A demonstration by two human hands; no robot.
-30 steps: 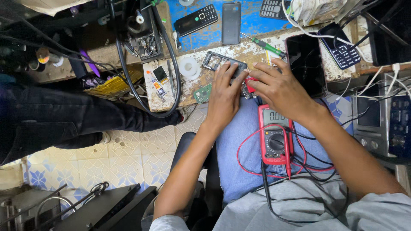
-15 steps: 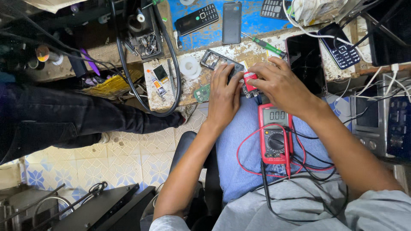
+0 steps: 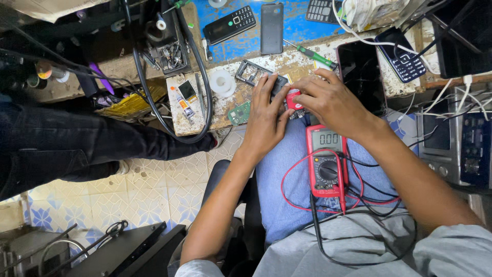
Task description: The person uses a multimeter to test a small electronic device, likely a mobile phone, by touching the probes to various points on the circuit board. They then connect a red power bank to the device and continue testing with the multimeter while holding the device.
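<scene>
The left hand [image 3: 264, 115] lies palm-down at the near edge of the counter [image 3: 292, 64], fingers spread and pressing on a small dark phone part [image 3: 279, 82], pinning it flat rather than closing round it; the right hand [image 3: 330, 100] is curled just beside it, thumb and fingertips pinched on a small red piece [image 3: 293, 98] that sits between the two hands (what exactly it is, I cannot tell). The dark part lies straight ahead of the left fingertips, its long axis running slantwise away from the person towards an empty dark phone frame [image 3: 251, 72]; the red piece is a touch nearer the right hand, which holds it, and both hands meet over the same spot at the counter's edge. Just behind the hands, on the lap in blue jeans, rests a red multimeter [image 3: 327, 161], its display towards the counter, with red and black leads [image 3: 353, 205] looping down over the grey shirt. Farther out: a small green circuit board [image 3: 239, 113] left of the left hand; a white roll of tape [image 3: 223, 82]; a green-handled screwdriver [image 3: 312, 55]; a black smartphone [image 3: 361, 69] face-up to the right; two keypad phones [image 3: 229, 24] and [image 3: 405, 60] on the blue-painted part of the counter. Another person's dark-trousered leg [image 3: 77, 146] crosses the tiled floor [image 3: 154, 190] to the left.
</scene>
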